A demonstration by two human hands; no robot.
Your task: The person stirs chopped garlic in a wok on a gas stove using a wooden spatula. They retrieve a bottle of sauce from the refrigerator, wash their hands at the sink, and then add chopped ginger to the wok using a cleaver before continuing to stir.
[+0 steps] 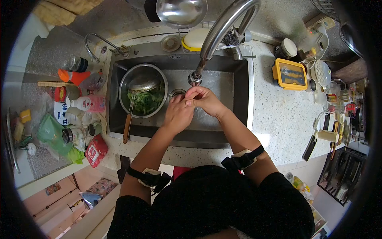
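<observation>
Both my hands meet over the steel sink (215,128), just below the faucet's spray head (195,79). My left hand (180,113) is held palm down with its fingers partly hidden, and I cannot tell whether it holds anything. The thumb and fingers of my right hand (204,101) touch the left hand's fingers; whether something small is between them cannot be seen. To the left in the sink stands a steel bowl (121,97) with leafy greens (146,103). A wire strainer with a wooden handle (127,128) rests in it, its handle over the sink's front rim.
Behind the sink are a dish rack with a pale bowl (195,38) and a hanging metal bowl (182,12). Bottles, including a pink one (92,103), and a red packet (96,151) crowd the left side. A yellow-lidded container (290,74) sits on the right countertop (277,119).
</observation>
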